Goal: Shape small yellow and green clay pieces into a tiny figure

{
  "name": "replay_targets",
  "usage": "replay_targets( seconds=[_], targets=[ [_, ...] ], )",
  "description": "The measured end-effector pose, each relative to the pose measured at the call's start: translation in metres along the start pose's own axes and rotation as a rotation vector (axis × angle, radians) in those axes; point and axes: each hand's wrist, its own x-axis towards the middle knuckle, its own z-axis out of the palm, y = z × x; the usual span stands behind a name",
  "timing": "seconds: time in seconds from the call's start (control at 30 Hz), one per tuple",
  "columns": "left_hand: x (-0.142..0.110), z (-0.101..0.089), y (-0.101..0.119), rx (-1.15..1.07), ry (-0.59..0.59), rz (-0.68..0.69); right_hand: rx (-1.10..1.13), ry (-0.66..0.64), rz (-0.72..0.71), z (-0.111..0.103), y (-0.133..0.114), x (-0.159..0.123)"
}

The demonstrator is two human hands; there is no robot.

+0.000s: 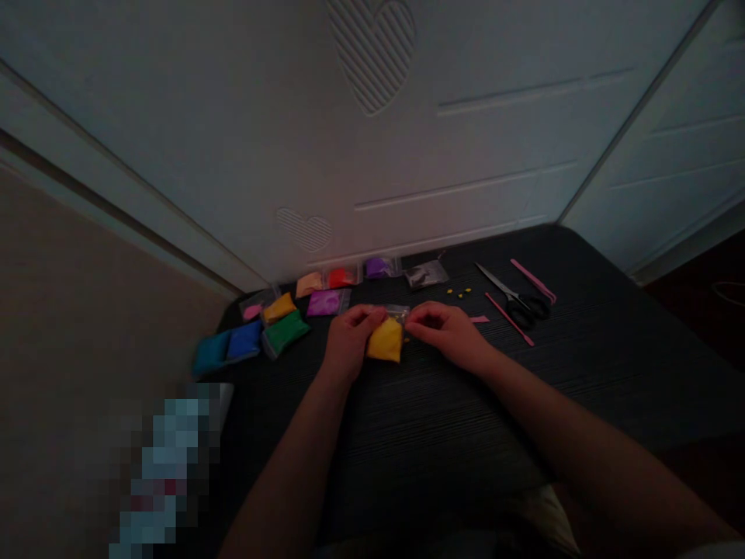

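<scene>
A small clear bag of yellow clay (385, 340) lies on the dark table (442, 435), held between both hands. My left hand (349, 338) pinches the bag's upper left edge, fingers closed. My right hand (445, 326) pinches its upper right corner, fingers closed as well. Several tiny yellow clay bits (459, 293) lie just beyond my right hand.
Several clay bags sit at the back left: blue (244, 340), teal (210, 351), green (286, 331), orange-yellow (278, 308), magenta (326, 302), red (341, 277), purple (379, 268), dark (424, 275). Black scissors (515, 299) and pink tools (532, 281) lie at the right. A white panel (407, 155) stands behind.
</scene>
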Motion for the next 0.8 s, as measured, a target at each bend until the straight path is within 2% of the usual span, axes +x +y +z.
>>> replay_targets(
  seconds=[0.2,0.37,0.57,0.8],
  targets=[
    [0.003,0.003,0.0,-0.119,0.105,0.111,0.07,-0.112,-0.029,0.011,-0.006,-0.006],
    [-0.001,0.01,-0.001,-0.139,0.094,0.132,0.06,-0.144,-0.024,0.014,-0.009,-0.008],
    [0.002,0.005,-0.003,-0.044,0.072,0.151,0.073,-0.005,0.021,0.003,-0.004,0.0],
    [0.002,-0.002,-0.002,0.292,0.015,0.148,0.144,0.169,0.114,-0.011,0.003,0.01]
  ],
)
